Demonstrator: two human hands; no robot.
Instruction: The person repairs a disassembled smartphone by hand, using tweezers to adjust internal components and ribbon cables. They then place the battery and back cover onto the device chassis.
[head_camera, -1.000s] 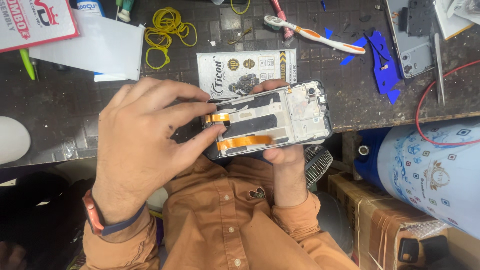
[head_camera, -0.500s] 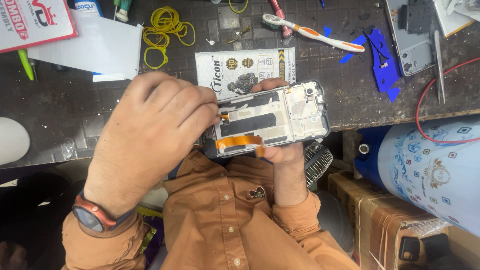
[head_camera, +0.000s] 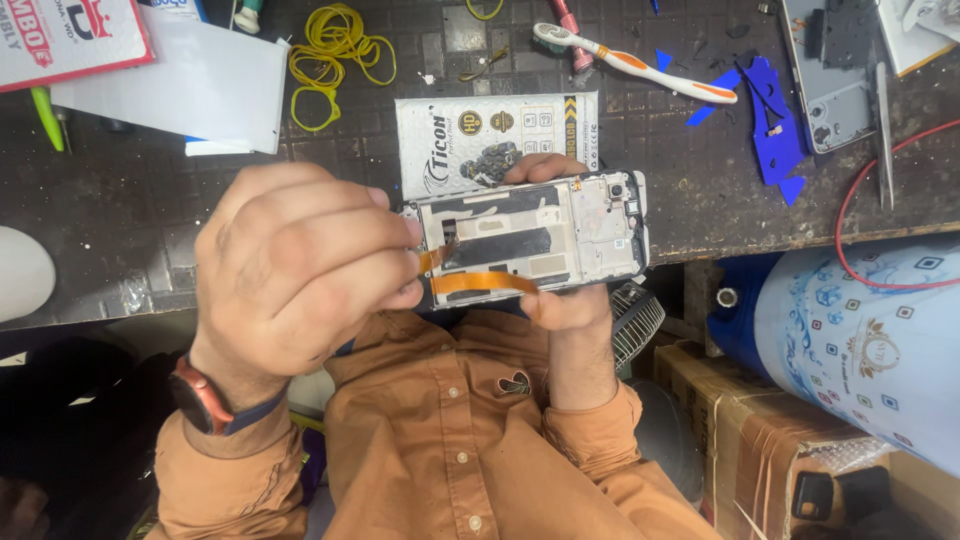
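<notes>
One opened phone (head_camera: 540, 240) is held above the bench (head_camera: 100, 230) edge. The right hand (head_camera: 560, 300) has its grip closed around the phone from beneath. The left hand (head_camera: 300, 270) pinches one of two orange ribbons (head_camera: 485, 283). One toothbrush (head_camera: 640, 65) and several yellow bands (head_camera: 335, 50) lie behind.

One opened phone frame (head_camera: 540, 240) shows between two hands, the left hand (head_camera: 300, 270) and the right hand (head_camera: 560, 300), and two orange ribbon cables (head_camera: 485, 283) lie across its inside. On the dark workbench (head_camera: 120, 230) there is one toothbrush (head_camera: 635, 62), one printed packet (head_camera: 495, 140), one white sheet (head_camera: 190, 85), one tangle of yellow rubber bands (head_camera: 335, 55) whose number cannot be told, and several blue plastic scraps (head_camera: 765, 115). One phone back cover (head_camera: 835, 75), one pair of tweezers (head_camera: 885, 130) and one red wire (head_camera: 860, 200) lie at the right, and one watch (head_camera: 205, 395) sits on the left wrist.
</notes>
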